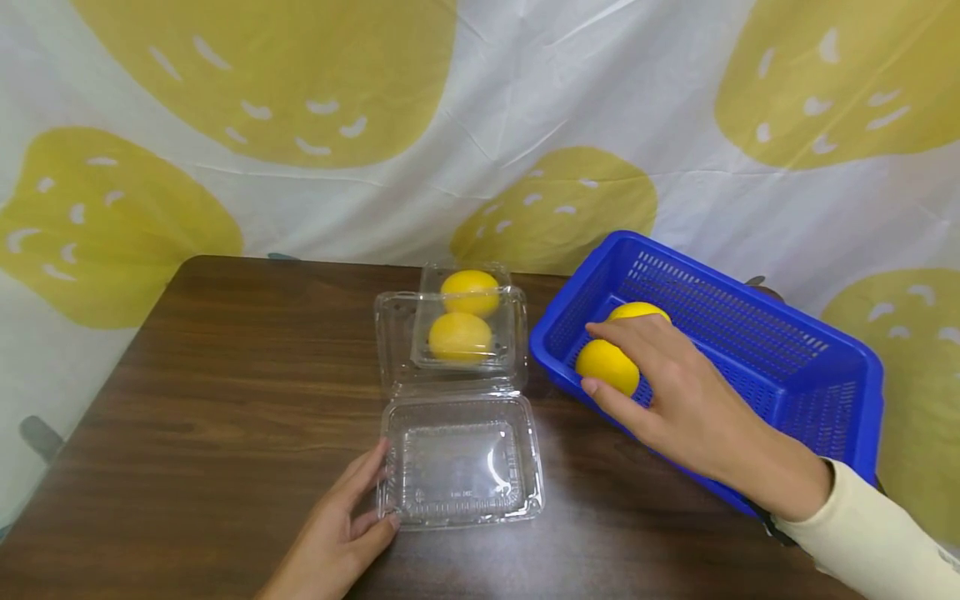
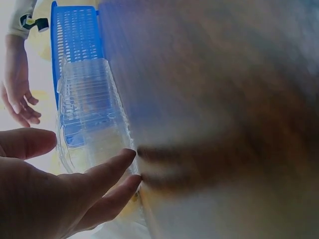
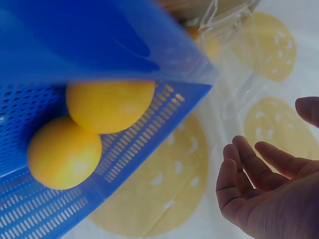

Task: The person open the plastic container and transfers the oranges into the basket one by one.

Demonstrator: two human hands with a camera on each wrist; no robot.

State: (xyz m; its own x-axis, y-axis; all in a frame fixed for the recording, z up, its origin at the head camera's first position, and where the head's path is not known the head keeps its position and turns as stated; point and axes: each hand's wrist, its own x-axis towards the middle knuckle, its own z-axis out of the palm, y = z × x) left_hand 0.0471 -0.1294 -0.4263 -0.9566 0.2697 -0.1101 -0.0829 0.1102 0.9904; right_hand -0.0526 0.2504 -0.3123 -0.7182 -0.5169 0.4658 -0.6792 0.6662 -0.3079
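My left hand (image 1: pixel 341 512) touches the left edge of an open clear plastic clamshell container (image 1: pixel 461 475), its fingers fairly straight in the left wrist view. Nothing lies in the container's base, and its lid is folded back toward the wall. Over the blue plastic basket (image 1: pixel 750 292) reaches my right hand (image 1: pixel 690 400), thumb and fingers spread. In the head view they frame one round yellow fruit (image 1: pixel 603 368); a second yellow fruit (image 1: pixel 637 310) sits behind it, partly hidden. The right wrist view has that hand (image 3: pixel 269 184) apart from both fruits, with nothing in it.
Behind the open lid stands another clear container (image 1: pixel 429 279) with two yellow fruits (image 1: pixel 470 292) inside. A brown wooden table (image 1: pixel 225 400) carries everything. A white cloth (image 1: pixel 315 200) with yellow fruit shapes hangs along the back.
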